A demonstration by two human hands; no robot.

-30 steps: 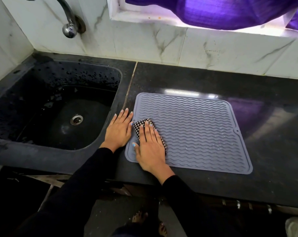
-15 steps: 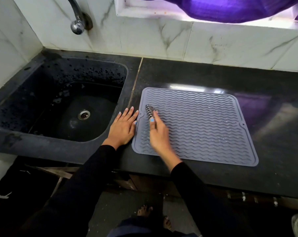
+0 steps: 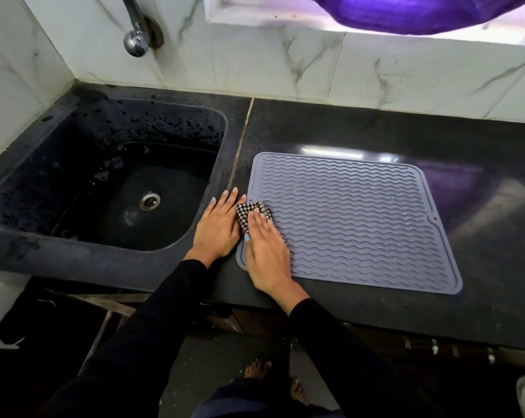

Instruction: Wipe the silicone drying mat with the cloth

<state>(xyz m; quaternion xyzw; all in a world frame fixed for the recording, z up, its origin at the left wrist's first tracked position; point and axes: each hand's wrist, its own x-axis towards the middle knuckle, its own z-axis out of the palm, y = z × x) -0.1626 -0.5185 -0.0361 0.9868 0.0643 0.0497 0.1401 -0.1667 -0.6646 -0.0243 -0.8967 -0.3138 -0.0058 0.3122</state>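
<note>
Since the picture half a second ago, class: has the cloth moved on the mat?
Yes. The cloth now lies flat under the right hand at the mat's left edge, nearer the left hand; before, it stood further in.

The left hand [image 3: 217, 229] is lying flat, palm down, fingers straight and together. The right hand [image 3: 265, 254] is pressing down just beside it, fingers extended forward. Both forearms are reaching forward in black sleeves.

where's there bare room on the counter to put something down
Bare counter runs between the drying mat and the wall, and right of the mat. Crowded: the mat's left edge by the sink, with left hand, right hand and cloth.
</note>
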